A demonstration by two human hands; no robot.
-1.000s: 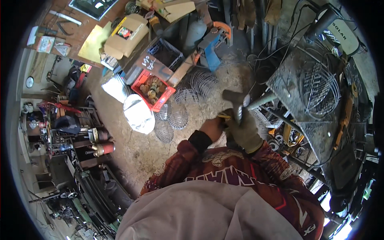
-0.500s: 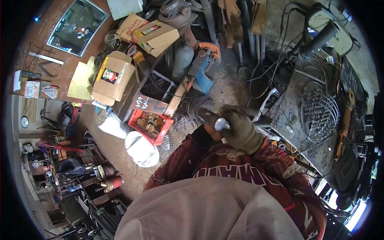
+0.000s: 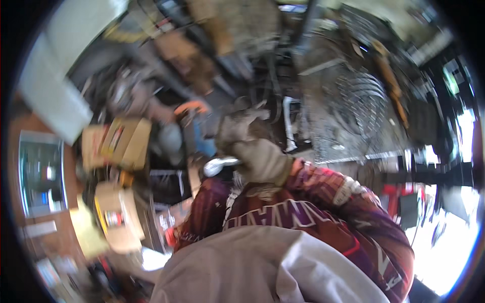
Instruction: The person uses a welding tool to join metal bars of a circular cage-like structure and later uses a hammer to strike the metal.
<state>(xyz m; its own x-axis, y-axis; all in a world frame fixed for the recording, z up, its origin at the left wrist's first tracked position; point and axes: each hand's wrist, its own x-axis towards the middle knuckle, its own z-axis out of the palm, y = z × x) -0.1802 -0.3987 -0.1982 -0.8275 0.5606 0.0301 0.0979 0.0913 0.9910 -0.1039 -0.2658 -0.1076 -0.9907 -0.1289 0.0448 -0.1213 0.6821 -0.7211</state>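
My right hand (image 3: 262,160), in a greyish work glove, is closed in front of my chest, its fingers smeared by motion. From its left side sticks the shiny rounded metal end of what looks like a hammer (image 3: 219,165); the rest of the tool is covered by the glove or lost in blur. My left forearm (image 3: 206,204), in a dark red patterned sleeve, reaches up to the same spot. The left hand is hidden behind the metal end and the right glove, so its fingers do not show.
A dark metal worktable (image 3: 328,144) at the right carries coiled wire rings (image 3: 365,103) and a long orange-brown tool (image 3: 390,81). Cardboard boxes (image 3: 117,214) stand at the left beside a brown board with a framed glass pane (image 3: 43,174). An orange-and-blue machine (image 3: 202,136) stands ahead.
My view has swung to the right, so the boxes and worktable sit elsewhere in the picture, now blurred. My hands and the hammer appear farther left, still together before my chest.
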